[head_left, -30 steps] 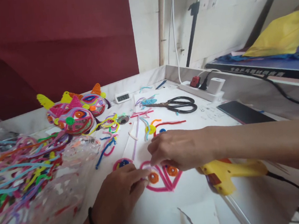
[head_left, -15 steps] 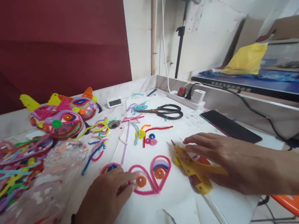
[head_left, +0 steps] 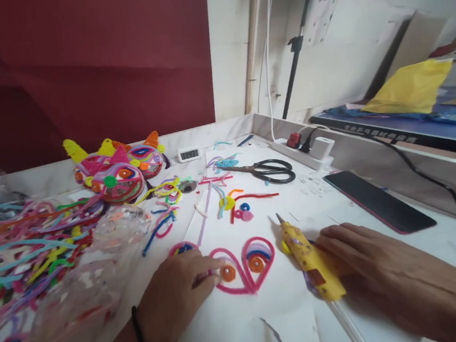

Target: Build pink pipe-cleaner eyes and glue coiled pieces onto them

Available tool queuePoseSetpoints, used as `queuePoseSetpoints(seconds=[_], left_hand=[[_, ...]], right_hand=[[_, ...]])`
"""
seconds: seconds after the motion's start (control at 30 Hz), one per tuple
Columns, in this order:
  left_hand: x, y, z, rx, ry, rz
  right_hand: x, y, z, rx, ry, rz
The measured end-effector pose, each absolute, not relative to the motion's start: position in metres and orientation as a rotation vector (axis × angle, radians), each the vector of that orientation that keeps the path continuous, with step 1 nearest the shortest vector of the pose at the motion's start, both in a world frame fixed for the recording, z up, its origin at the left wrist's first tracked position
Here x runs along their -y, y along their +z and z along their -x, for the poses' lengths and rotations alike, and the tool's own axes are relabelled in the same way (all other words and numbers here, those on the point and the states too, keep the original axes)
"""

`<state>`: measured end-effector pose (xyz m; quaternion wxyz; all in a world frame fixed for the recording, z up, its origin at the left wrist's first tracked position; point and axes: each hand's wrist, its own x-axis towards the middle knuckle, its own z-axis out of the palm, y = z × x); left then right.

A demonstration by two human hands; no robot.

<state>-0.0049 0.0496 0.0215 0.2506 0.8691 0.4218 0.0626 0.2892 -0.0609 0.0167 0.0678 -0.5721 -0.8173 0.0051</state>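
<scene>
My left hand point(head_left: 182, 285) is closed in a pinch on a short pinkish-purple pipe cleaner piece point(head_left: 207, 274), mostly hidden by the fingers. Its fingertips are at the left loop of a pink pipe cleaner heart shape point(head_left: 247, 290), beside an orange coiled disc point(head_left: 227, 272). The right loop frames another orange disc under blue and lilac arcs. Behind my left knuckles, a similar pink-edged piece point(head_left: 182, 247) is partly covered. My right hand point(head_left: 372, 267) lies over the handle of a yellow hot glue gun point(head_left: 311, 260), which rests on its side, nozzle pointing away; the thumb is hidden.
Black-handled scissors point(head_left: 274, 171), small pipe cleaner pieces point(head_left: 235, 205) and a phone point(head_left: 379, 199) lie farther back. A power strip point(head_left: 302, 152) stands along the edge. Loose pipe cleaners point(head_left: 29, 249), plastic bags point(head_left: 78, 309) and colourful animal-like crafts point(head_left: 111, 174) fill the left.
The camera view has shifted, moving the scene rightward. My right hand has moved back from the gun's front and lies over its handle. My left hand stays at the left loop.
</scene>
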Motion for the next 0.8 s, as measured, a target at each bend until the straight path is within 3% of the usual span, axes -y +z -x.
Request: queuePoseSetpoints(seconds=[0.57, 0.8], left_hand=[[-0.052, 0.019, 0.004, -1.117, 0.211, -2.329], [-0.052, 0.018, 0.006, -1.091, 0.242, -2.306]], right_hand=[[0.065, 0.016, -0.292, 2.347, -0.287, 1.488], [0.075, 0.016, -0.272, 2.159, -0.086, 1.616]])
